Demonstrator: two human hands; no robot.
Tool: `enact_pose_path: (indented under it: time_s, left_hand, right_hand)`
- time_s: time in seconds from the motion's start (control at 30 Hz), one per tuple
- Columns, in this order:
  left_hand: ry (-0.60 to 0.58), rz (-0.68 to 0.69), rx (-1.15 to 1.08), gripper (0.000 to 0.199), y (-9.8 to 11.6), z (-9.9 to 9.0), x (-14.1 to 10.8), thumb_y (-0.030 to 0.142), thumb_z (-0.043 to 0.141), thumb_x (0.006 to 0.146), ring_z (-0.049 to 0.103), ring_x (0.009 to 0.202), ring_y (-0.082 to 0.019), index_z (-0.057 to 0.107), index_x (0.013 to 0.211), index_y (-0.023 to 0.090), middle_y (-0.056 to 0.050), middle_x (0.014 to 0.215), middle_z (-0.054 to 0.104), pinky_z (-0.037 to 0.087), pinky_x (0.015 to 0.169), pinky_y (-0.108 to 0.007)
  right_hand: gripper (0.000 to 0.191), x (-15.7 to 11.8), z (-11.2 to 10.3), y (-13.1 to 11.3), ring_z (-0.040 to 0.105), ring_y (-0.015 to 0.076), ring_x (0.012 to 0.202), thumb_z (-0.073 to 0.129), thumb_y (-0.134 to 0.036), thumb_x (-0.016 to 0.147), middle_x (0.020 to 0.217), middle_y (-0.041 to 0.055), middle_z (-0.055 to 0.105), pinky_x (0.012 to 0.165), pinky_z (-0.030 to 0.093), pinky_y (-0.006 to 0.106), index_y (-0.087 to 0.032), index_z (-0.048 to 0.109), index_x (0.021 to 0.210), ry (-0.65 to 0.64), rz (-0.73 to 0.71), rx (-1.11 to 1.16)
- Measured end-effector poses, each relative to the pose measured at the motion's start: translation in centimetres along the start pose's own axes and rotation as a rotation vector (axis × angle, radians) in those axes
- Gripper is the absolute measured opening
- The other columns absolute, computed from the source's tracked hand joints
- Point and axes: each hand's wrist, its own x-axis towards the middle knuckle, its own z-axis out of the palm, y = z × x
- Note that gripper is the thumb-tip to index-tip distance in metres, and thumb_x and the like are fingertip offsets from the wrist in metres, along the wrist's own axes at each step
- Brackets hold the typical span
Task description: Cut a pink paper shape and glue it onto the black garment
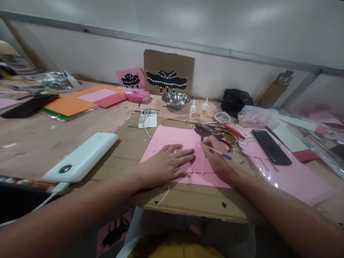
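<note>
Your pink paper (199,163) lies on the cardboard (193,203), a strip of which shows between it and the near edge. Scissors (212,130) crowd its far right corner; a white power bank (86,156) sits well apart, left. Your left hand (170,162) rests flat, fingers spread, gripping nothing; your right hand (215,159) pinches a pencil (220,153).
</note>
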Motion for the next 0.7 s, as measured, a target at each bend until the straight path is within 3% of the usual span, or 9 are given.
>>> enact_pose_path:
  time_s: [0.13, 0.37, 0.7]
  left_hand:
    - [0.011, -0.008, 0.025, 0.049, 0.2, 0.1, 0.0, 0.046, 0.029, 0.107, 0.032, 0.15, -0.021, 0.049, 0.146, 0.025, -0.004, 0.155, 0.048, 0.008, 0.125, -0.046]
    - [-0.027, 0.005, 0.031, 0.054, 0.1, 0.0, 0.0, 0.046, 0.029, 0.106, 0.035, 0.148, -0.022, 0.043, 0.151, 0.02, -0.006, 0.156, 0.046, 0.02, 0.123, -0.042]
    - [-0.129, -0.186, -0.079, 0.073, 0.3, -0.2, -0.4, 0.067, 0.029, 0.098, 0.03, 0.15, -0.03, 0.034, 0.157, 0.024, -0.007, 0.162, 0.036, 0.023, 0.121, -0.045]
  right_hand:
    - [0.017, 0.2, 0.8, 1.2, 0.048, 0.016, 0.072, 0.042, -0.023, 0.094, 0.079, 0.0, 0.058, 0.069, 0.04, 0.03, -0.023, 0.044, 0.077, 0.023, -0.059, 0.014]
    - [0.017, 0.0, 0.9, 1.5, 0.048, 0.0158, 0.074, 0.043, -0.025, 0.096, 0.081, -0.0001, 0.058, 0.069, 0.039, 0.028, -0.022, 0.048, 0.08, 0.012, -0.066, -0.005]
    - [0.017, 0.1, 1.4, 2.1, 0.05, 0.0166, 0.075, 0.042, -0.028, 0.097, 0.082, 0.0004, 0.059, 0.071, 0.041, 0.029, -0.022, 0.05, 0.082, 0.019, -0.075, 0.028]
